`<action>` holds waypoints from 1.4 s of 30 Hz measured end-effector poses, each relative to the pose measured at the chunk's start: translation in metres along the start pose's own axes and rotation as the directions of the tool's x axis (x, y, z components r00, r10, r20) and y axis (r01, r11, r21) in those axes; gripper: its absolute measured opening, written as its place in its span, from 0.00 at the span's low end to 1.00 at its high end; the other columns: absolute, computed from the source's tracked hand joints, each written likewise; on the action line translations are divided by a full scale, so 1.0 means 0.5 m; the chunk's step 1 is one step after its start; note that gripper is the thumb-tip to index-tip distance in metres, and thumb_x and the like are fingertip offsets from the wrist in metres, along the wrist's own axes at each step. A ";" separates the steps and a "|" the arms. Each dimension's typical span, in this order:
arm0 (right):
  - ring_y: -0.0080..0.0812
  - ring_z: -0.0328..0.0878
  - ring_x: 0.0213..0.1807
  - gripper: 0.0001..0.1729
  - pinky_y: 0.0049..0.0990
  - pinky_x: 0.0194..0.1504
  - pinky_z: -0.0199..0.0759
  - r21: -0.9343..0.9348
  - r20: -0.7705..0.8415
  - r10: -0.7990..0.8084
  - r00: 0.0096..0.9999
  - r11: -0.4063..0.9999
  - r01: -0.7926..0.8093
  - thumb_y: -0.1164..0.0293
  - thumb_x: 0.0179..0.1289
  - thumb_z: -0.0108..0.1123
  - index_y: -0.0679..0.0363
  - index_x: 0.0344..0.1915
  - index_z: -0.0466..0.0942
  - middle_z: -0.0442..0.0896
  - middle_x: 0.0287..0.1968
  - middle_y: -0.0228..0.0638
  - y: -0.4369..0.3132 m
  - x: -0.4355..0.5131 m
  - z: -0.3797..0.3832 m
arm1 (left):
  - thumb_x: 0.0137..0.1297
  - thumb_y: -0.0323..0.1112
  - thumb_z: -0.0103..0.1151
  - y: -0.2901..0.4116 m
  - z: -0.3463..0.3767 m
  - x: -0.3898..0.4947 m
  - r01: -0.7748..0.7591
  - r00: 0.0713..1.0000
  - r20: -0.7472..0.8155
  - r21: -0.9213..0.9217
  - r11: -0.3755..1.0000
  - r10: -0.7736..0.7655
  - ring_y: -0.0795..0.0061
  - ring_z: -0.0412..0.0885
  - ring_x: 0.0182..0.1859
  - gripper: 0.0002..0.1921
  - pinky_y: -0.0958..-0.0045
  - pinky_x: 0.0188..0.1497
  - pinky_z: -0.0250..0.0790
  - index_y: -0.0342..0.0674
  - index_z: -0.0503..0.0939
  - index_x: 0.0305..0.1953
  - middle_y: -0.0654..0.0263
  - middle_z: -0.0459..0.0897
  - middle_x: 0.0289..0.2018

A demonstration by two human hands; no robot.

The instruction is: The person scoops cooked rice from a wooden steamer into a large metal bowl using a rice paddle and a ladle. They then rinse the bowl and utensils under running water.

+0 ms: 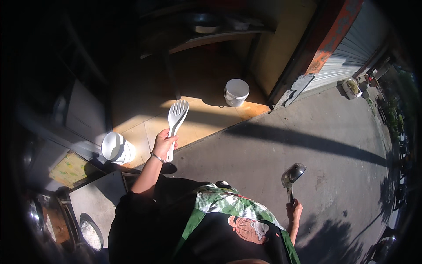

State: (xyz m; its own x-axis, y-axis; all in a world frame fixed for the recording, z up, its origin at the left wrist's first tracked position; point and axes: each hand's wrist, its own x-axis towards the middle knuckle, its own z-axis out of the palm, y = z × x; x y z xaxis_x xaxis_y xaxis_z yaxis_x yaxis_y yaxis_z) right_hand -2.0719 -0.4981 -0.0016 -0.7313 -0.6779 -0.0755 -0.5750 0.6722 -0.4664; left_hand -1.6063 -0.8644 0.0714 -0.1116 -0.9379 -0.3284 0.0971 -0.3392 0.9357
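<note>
My left hand (165,142) is closed around the handle of a white slotted spatula (178,114), its slotted head pointing away from me. Lower down on the other side, my right hand (294,210) grips the handle of a metal ladle (294,174). The ladle's dark, shiny bowl is tilted over the grey pavement. Both tools are held in the air. A white plastic bucket (127,152) stands left of my left hand on the sunlit tiles. Part of my right forearm is hidden by my green checked apron (227,201).
Another white bucket (236,99) stands near the doorway's orange-painted post (329,43). A table (197,42) in the dark interior bears a metal basin (205,29). At lower left, a bowl of white stuff (91,235) sits on a pale worktop (95,198). Concrete pavement (230,155) extends right.
</note>
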 end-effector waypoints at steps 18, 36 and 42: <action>0.30 0.76 0.33 0.37 0.26 0.40 0.70 0.443 0.464 -0.642 0.610 0.765 0.468 0.82 0.48 0.48 0.61 0.63 0.59 0.78 0.33 0.42 -1.060 1.048 -0.003 | 0.49 0.36 0.62 0.395 -0.288 1.375 0.042 0.745 -0.645 0.301 0.953 0.170 0.63 0.80 0.37 0.20 0.66 0.44 0.71 0.35 0.74 0.43 0.58 0.80 0.37; 0.48 0.66 0.59 0.25 0.39 0.59 0.59 -0.153 0.562 -0.827 -0.019 -0.127 0.980 0.70 0.57 0.53 0.64 0.56 0.68 0.70 0.56 0.51 -1.746 1.550 0.508 | 0.56 0.34 0.52 -0.278 0.400 -0.098 0.834 -0.381 -0.739 -0.533 0.138 -0.555 0.48 0.60 0.62 0.27 0.58 0.59 0.62 0.36 0.62 0.58 0.44 0.56 0.61; 0.50 0.70 0.53 0.19 0.37 0.55 0.63 -0.095 0.283 -0.953 -0.106 -0.138 0.986 0.70 0.62 0.48 0.69 0.50 0.71 0.74 0.50 0.54 -1.794 1.374 0.519 | 0.61 0.35 0.50 -0.497 1.351 -0.587 0.663 -0.729 -0.348 -0.572 -0.483 -0.589 0.72 0.80 0.45 0.11 0.73 0.43 0.73 0.44 0.81 0.42 0.66 0.82 0.43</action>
State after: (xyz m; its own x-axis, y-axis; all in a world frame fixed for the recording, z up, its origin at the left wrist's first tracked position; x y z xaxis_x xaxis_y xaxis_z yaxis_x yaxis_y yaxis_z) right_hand -1.9632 -1.6439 0.1362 0.7295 -0.6531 0.2033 -0.6765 -0.7327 0.0738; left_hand -2.2659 -0.4560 0.0223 0.3687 0.8585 -0.3564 0.4451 -0.4997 -0.7431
